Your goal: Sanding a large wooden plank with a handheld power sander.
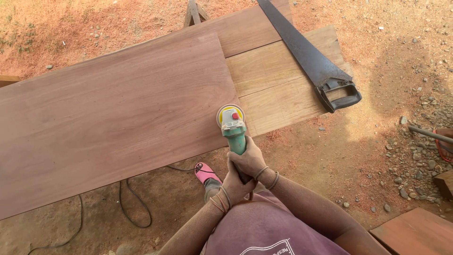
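A green angle grinder (233,128) with a yellow sanding disc rests its head on the near right corner of a wide reddish-brown board (113,113). My right hand (248,157) wraps the grinder's body just behind the head. My left hand (234,185) grips the rear end of the handle below it. Both wrists carry thin bands. The disc sits close to the board's right edge, next to paler planks (278,85) underneath.
A dark handsaw (311,61) lies diagonally on the paler planks at upper right. A black power cable (134,208) loops on the sawdust-covered ground under the board. My pink sandal (205,173) shows below. Stones and wood pieces (415,231) lie at right.
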